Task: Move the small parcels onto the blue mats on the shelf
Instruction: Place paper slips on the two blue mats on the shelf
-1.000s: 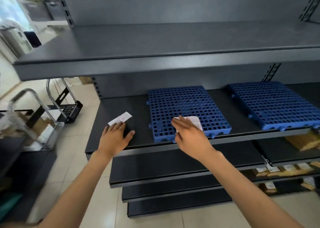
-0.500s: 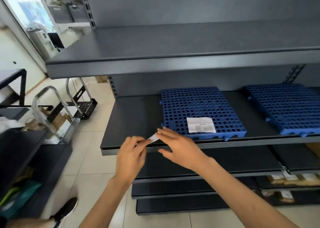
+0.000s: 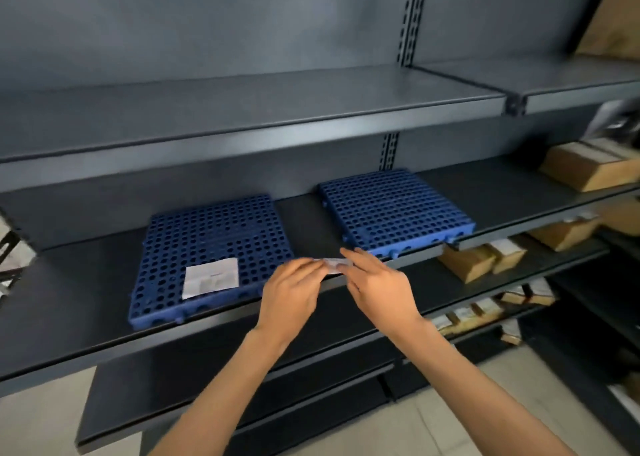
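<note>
On the dark shelf one small parcel already lies on the left blue mat, by the shelf's front edge, while left hand and right hand pinch a second parcel in their fingers over that edge, the right blue mat bare.

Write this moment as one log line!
left hand, right hand: pinch held parcel | left blue mat: placed parcel | right blue mat: no parcel

Two blue perforated plastic mats; two small flat white parcels; two bare hands; several brown cardboard boxes at right.
</note>
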A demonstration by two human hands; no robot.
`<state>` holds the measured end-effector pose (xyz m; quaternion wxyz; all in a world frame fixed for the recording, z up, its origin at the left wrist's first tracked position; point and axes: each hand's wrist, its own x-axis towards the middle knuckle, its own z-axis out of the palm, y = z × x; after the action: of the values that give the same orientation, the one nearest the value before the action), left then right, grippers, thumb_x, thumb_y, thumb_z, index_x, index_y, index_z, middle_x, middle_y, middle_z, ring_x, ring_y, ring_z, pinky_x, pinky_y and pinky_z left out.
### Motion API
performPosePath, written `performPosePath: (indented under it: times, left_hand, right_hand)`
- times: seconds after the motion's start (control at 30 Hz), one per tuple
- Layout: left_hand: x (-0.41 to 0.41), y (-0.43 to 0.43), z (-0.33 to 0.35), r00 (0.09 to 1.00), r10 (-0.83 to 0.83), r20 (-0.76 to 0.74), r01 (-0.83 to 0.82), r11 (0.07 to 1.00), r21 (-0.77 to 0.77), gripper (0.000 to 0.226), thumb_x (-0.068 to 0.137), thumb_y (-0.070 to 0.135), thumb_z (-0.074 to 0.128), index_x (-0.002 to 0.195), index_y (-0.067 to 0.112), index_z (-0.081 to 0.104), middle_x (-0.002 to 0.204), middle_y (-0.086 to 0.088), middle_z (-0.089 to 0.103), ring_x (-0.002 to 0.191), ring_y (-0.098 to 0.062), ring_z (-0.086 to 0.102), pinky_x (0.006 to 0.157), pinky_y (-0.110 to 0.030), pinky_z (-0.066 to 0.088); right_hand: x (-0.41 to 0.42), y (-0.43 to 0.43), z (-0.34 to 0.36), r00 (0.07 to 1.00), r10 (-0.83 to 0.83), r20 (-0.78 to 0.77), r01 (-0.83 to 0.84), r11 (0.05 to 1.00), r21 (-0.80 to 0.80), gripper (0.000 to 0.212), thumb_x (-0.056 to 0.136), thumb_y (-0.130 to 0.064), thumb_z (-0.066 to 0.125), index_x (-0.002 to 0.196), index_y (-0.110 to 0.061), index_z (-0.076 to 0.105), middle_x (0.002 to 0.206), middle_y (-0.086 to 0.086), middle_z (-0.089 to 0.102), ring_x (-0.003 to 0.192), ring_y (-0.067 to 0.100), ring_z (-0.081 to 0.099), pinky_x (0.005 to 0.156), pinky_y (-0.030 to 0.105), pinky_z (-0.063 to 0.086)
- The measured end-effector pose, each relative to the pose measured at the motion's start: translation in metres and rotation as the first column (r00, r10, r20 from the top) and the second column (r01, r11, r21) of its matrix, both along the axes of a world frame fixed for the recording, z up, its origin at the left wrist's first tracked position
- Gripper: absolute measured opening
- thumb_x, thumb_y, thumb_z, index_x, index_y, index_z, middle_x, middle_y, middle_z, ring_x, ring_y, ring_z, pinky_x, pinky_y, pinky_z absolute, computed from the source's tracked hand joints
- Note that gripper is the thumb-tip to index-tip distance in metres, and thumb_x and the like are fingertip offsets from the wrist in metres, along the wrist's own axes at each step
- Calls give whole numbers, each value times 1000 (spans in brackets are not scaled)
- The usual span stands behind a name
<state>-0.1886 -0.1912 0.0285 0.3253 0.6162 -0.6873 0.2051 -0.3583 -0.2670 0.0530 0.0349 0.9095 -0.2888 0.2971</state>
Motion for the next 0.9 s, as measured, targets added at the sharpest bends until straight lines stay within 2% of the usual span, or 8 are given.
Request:
performPosePath:
  times: [0.1,0.23,0.3,0.43,0.53,0.63,0.77,0.9]
  left_hand:
    - [-53,-58,4,999,-12,32,11,1000,20,28,76,1,73,103,11,76,105,0,75,99,-19,69,84,-34,56]
    - [-108,-127,11,998,28,49,-34,991,132,33,71,-1,76,104,8,75,108,-4,74,103,-22,69,83,-39,58]
    - [-129,-156,12,996,48,74,-65,965,255,39,72,-2,76,110,7,73,116,-6,72,112,-24,65,88,-41,56]
    - [-151,-199,1,996,80,38,-88,890,447,46,88,3,59,132,13,60,140,-4,57,135,-22,46,108,-38,39]
    - [-161,-213,-10,991,128,-29,-101,882,460,47,94,10,53,139,20,53,137,0,59,132,-19,48,102,-36,44]
    - [-164,-219,-20,988,155,-18,-129,880,457,47,97,15,50,144,17,46,148,1,48,141,-17,37,114,-32,31]
    - [-163,-222,-33,977,196,-81,-139,880,453,51,95,14,49,146,15,44,155,3,37,146,-16,26,119,-32,17]
    - [-173,-225,-27,951,248,-186,-168,917,362,45,84,1,60,128,9,64,139,-6,57,132,-30,46,110,-44,37]
  right_hand:
    - [-64,-37,-4,994,-110,-28,111,993,46,43,78,-5,75,120,-14,68,127,1,66,118,20,61,67,30,61]
    - [-129,-71,-12,986,-142,-82,149,985,89,46,84,-11,68,129,-11,61,134,1,61,129,19,52,85,29,54]
    - [-145,-92,-14,983,-139,-124,151,984,91,49,86,-12,65,134,-8,55,139,5,56,135,23,45,103,28,41]
    - [-149,-138,-15,980,-75,-184,106,980,168,58,92,-13,53,147,-5,35,154,10,36,147,26,23,116,35,25]
    - [-141,-169,-21,967,-5,-254,65,972,228,64,94,-15,49,151,-3,24,159,12,24,149,26,13,120,37,16]
    - [-138,-194,-31,942,43,-332,46,966,256,68,95,-18,48,153,-3,17,161,11,17,150,25,10,121,37,10]
    - [-144,-218,-42,953,119,-278,-44,964,263,64,92,-13,50,151,-4,28,158,12,28,147,26,21,120,40,16]
    - [-152,-228,-42,963,226,-147,-182,947,265,62,88,-9,51,147,-2,35,153,14,36,145,27,27,118,40,25]
